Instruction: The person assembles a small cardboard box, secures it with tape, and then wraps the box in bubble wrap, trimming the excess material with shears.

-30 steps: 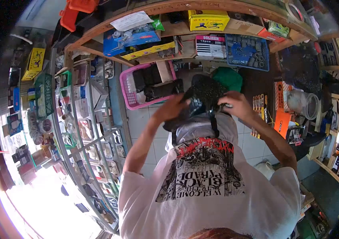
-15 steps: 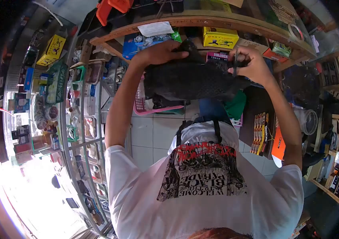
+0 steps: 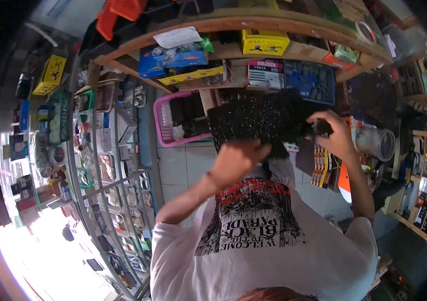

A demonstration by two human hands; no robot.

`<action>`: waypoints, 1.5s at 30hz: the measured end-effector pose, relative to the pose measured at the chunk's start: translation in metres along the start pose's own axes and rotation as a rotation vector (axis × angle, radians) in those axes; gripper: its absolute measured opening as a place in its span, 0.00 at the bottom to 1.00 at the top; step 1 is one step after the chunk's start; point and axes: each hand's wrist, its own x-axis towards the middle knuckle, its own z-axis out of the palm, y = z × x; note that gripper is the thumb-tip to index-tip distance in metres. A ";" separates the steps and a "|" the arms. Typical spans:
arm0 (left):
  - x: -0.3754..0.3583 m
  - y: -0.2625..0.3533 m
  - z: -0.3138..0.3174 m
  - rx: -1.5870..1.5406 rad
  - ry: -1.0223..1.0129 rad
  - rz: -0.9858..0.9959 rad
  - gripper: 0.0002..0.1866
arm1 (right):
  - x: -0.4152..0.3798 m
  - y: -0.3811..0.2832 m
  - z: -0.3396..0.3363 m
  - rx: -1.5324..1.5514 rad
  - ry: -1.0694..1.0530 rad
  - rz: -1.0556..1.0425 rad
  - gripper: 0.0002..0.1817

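A black item with a speckled, shiny surface (image 3: 253, 118) hangs in front of my chest, above the tiled floor. My left hand (image 3: 238, 159) lies against its lower edge, blurred by motion, so its grip is hard to read. At the item's right end is my right hand (image 3: 333, 134), fingers curled round something dark and small that I cannot make out. Beyond the item, a pink basket (image 3: 161, 120) with dark packets stands to the left.
A wooden-framed glass counter (image 3: 243, 22) crosses the top. Its shelf holds a yellow box (image 3: 265, 42), a blue box (image 3: 173, 59) and a blue tray (image 3: 310, 83). Metal-framed shelves (image 3: 110, 185) stand at left. A clear plastic jar (image 3: 385, 144) is at right.
My left hand has come down and right, towards my chest. The black item has turned and shifted right, uncovering the pink basket and blue tray. My right hand has moved slightly down and right.
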 end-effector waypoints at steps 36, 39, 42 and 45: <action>-0.027 0.043 0.102 -0.297 -0.366 0.111 0.17 | -0.113 0.061 0.082 0.981 -0.921 1.109 0.28; -0.034 0.043 0.110 -0.347 -0.442 0.094 0.23 | -0.107 0.052 0.079 0.966 -0.884 1.085 0.26; -0.035 0.042 0.111 -0.330 -0.456 0.115 0.26 | -0.096 0.035 0.072 0.849 -0.887 1.079 0.25; -0.035 0.041 0.112 -0.326 -0.451 0.140 0.26 | -0.097 0.031 0.071 0.794 -0.880 1.081 0.24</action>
